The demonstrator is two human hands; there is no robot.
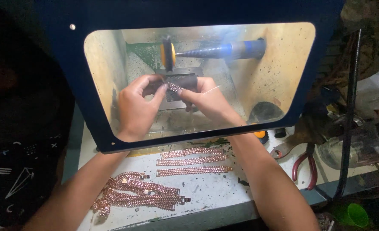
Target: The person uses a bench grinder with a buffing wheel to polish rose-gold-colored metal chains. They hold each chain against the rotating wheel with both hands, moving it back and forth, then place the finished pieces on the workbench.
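Both hands work inside a dust hood behind a clear shield (279, 85) with a dark blue frame, the forearms passing under its lower edge. The left hand (135, 107) and the right hand (206, 99) each close their grip, thumb and fingertips, on one end of a short chain bracelet (174, 87) stretched over a dark block (182, 81), just below a yellow polishing wheel (168, 54) on a tapered spindle (217, 50). Room is tight here: the hood's side walls stand near both hands, and the wheel sits just above the knuckles. On the white tabletop (211, 190) in front of the hood, three rose-coloured chains (193, 161) lie straight and parallel, one behind the other, between the two forearms. Nearer the tabletop's front edge, beside the left forearm, a tangled heap of like chains (138, 194) lies; their number cannot be told. To the right, well apart from the hands, one pair of red-handled pliers (307, 164) lies near the tabletop's right edge, beside a clear jar (347, 147). A green cup (357, 214) shows below the tabletop edge.
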